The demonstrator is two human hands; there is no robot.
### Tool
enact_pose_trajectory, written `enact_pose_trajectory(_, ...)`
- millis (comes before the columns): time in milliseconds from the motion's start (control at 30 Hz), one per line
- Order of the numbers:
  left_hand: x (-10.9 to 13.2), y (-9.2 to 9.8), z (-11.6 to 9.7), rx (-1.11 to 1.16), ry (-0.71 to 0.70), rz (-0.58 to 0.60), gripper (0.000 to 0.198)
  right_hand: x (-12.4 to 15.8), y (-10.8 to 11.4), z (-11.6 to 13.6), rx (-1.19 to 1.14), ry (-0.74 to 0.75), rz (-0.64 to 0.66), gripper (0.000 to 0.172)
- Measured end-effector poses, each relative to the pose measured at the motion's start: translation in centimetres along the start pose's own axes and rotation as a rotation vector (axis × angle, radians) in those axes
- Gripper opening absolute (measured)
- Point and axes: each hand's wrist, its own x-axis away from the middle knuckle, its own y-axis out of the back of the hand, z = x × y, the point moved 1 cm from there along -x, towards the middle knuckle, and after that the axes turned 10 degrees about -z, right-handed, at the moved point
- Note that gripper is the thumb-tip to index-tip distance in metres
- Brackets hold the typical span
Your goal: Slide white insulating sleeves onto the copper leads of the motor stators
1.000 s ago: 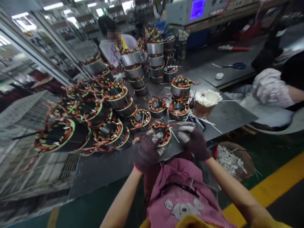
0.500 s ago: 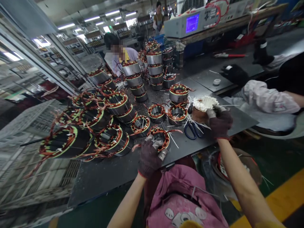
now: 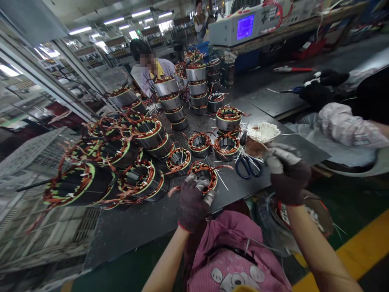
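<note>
My left hand [image 3: 195, 199], in a dark glove with grey fingertips, grips the near rim of a copper-wound stator ring [image 3: 209, 178] at the table's front edge. My right hand [image 3: 287, 172], gloved the same way, is in the air just right of and nearer than a brown container [image 3: 255, 149] full of white sticks [image 3: 263, 132]. Its fingers are pinched together; what they hold, if anything, is too small to make out. Dark blue-handled scissors [image 3: 247, 167] lie between the two hands.
Stator rings [image 3: 150, 132] crowd the dark table [image 3: 130, 221] on the left, some in stacks [image 3: 197, 87]. A co-worker [image 3: 154, 69] leans in behind them. Another person's gloved hands [image 3: 322, 87] are at the right. Below my right forearm stands a bin [image 3: 322, 211].
My right hand has moved back from the container of sticks, toward me and slightly right. My left hand keeps its place on the ring. The other person's hands at the right have come together.
</note>
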Motion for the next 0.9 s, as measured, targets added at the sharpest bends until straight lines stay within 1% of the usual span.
enact_pose_trajectory(67, -0.2, -0.3, -0.4, -0.025, 0.009, -0.005, 0.025, 1.6, 0.1, 2.5, -0.156, 0.088, 0.177, 0.014)
enact_pose_trajectory(100, -0.4, -0.4, -0.6, -0.035, 0.012, 0.001, 0.025, 2.3, 0.1, 3.5, -0.225, 0.111, 0.263, 0.014)
enact_pose_trajectory(167, -0.6, -0.5, -0.8, -0.044, 0.017, 0.028, 0.025, 3.5, 0.2, 5.0, -0.316, 0.103, 0.455, 0.015)
enact_pose_trajectory(267, -0.7, -0.6, -0.8, -0.016, 0.046, 0.107, 0.032, 5.0, 0.6, 5.9, -0.459, 0.019, 0.714, 0.009)
enact_pose_trajectory(333, -0.5, -0.6, -0.6, 0.008, 0.092, 0.145, 0.038, 6.1, 1.1, 5.8, -0.563, -0.088, 0.880, 0.004)
enact_pose_trajectory(400, -0.3, -0.7, -0.5, 0.028, 0.142, 0.175, 0.043, 7.2, 1.7, 5.4, -0.635, -0.215, 1.005, 0.004)
enact_pose_trajectory(467, -0.2, -0.9, -0.5, 0.045, 0.177, 0.201, 0.046, 8.3, 2.5, 4.9, -0.649, -0.337, 1.074, 0.008)
enact_pose_trajectory(567, -0.2, -1.0, -0.6, 0.056, 0.191, 0.217, 0.047, 9.3, 3.5, 4.2, -0.618, -0.485, 1.103, 0.016)
enact_pose_trajectory(633, -0.2, -1.0, -0.6, 0.061, 0.175, 0.205, 0.046, 9.5, 4.0, 3.8, -0.598, -0.552, 1.112, 0.019)
enact_pose_trajectory(733, -0.2, -0.9, -0.6, 0.045, 0.160, 0.191, 0.045, 9.3, 4.7, 3.6, -0.545, -0.614, 1.128, 0.018)
enact_pose_trajectory(833, -0.1, -0.9, -0.6, 0.032, 0.159, 0.195, 0.045, 8.9, 4.5, 3.8, -0.539, -0.668, 1.120, 0.017)
enact_pose_trajectory(900, -0.1, -1.0, -0.6, 0.033, 0.154, 0.186, 0.044, 8.7, 3.4, 4.2, -0.595, -0.697, 1.105, 0.019)
